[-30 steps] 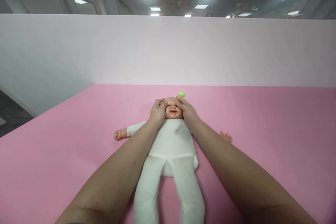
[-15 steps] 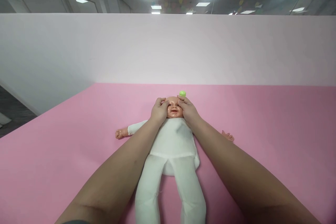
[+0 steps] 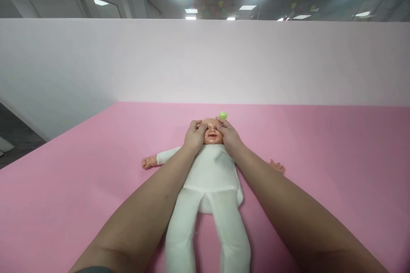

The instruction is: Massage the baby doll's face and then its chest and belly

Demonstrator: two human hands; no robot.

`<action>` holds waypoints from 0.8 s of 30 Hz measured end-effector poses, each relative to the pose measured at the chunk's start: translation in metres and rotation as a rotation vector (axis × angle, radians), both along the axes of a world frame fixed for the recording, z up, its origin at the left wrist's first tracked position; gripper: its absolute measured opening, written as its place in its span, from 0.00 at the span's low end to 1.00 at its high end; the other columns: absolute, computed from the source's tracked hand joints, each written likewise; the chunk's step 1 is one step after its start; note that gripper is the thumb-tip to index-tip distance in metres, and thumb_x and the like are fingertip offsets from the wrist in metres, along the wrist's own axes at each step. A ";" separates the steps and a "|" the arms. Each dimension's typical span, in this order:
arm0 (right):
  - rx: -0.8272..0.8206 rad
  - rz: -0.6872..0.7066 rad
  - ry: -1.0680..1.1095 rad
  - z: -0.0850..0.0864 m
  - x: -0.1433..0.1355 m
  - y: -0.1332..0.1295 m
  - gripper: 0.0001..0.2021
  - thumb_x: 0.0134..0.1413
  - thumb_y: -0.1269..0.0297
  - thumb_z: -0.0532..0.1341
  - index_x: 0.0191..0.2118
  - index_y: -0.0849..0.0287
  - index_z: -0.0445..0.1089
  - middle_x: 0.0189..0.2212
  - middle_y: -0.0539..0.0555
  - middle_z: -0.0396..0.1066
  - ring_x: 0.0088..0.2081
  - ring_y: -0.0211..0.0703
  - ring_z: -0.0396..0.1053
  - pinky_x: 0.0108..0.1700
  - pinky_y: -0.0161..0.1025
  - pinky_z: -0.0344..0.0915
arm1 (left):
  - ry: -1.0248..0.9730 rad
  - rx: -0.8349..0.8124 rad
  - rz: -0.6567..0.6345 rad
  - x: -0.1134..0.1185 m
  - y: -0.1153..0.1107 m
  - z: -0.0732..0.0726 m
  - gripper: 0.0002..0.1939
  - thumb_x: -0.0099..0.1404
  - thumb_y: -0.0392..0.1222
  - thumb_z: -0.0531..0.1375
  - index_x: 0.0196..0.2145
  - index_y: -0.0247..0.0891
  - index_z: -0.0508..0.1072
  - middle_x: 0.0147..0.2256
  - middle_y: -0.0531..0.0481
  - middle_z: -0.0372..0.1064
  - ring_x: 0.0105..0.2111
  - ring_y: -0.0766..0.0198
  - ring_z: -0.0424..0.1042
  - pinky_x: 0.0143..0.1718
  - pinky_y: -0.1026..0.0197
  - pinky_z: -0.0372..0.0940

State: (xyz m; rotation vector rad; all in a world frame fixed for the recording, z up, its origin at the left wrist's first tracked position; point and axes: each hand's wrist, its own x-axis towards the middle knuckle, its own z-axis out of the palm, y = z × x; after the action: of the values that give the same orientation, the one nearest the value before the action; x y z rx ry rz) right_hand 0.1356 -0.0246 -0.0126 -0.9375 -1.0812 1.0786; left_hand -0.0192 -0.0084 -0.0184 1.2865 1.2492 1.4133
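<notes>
A baby doll (image 3: 211,168) with a white cloth body lies on its back on a pink surface (image 3: 96,187), its legs toward me. My left hand (image 3: 194,135) cups one side of the doll's head (image 3: 212,136), the thumb resting beside its eye. On the opposite side, my right hand (image 3: 231,135) holds the head in the same way, its thumb by the other eye. The fingers curl around the sides of the head and are partly hidden. One doll arm stretches out past each of my forearms.
Just behind the doll's head is a small light-green object (image 3: 223,115), partly covered by my right fingers. A pale wall panel (image 3: 205,59) rises along the far edge and the left side. Above it are glass and ceiling lights.
Both hands stay on the doll's head, with the thumbs shifted very slightly near the eyes. The whole view has moved a little.
</notes>
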 end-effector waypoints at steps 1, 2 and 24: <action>0.008 -0.001 -0.016 0.000 0.000 0.000 0.26 0.51 0.58 0.66 0.58 0.48 0.75 0.57 0.51 0.75 0.60 0.51 0.70 0.65 0.52 0.66 | -0.001 0.008 -0.001 0.000 -0.001 0.000 0.21 0.66 0.55 0.65 0.52 0.45 0.75 0.46 0.47 0.77 0.47 0.54 0.76 0.53 0.55 0.68; 0.015 0.000 -0.031 0.000 0.001 0.000 0.26 0.52 0.57 0.66 0.58 0.48 0.75 0.57 0.51 0.75 0.61 0.51 0.70 0.65 0.52 0.65 | -0.003 0.018 -0.002 -0.001 -0.001 0.000 0.20 0.66 0.55 0.65 0.52 0.45 0.75 0.46 0.47 0.77 0.47 0.54 0.76 0.53 0.55 0.67; -0.004 -0.059 -0.137 -0.004 0.004 0.008 0.26 0.57 0.58 0.60 0.62 0.53 0.73 0.62 0.53 0.72 0.60 0.50 0.71 0.64 0.49 0.67 | -0.026 0.032 0.013 -0.006 0.008 -0.003 0.12 0.68 0.47 0.60 0.44 0.42 0.78 0.44 0.47 0.79 0.48 0.55 0.75 0.54 0.54 0.67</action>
State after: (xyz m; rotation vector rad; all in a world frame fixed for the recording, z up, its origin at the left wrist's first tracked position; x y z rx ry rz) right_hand 0.1398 -0.0170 -0.0162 -1.0526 -1.1563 0.9795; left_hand -0.0253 -0.0008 -0.0211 1.2802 1.2241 1.4599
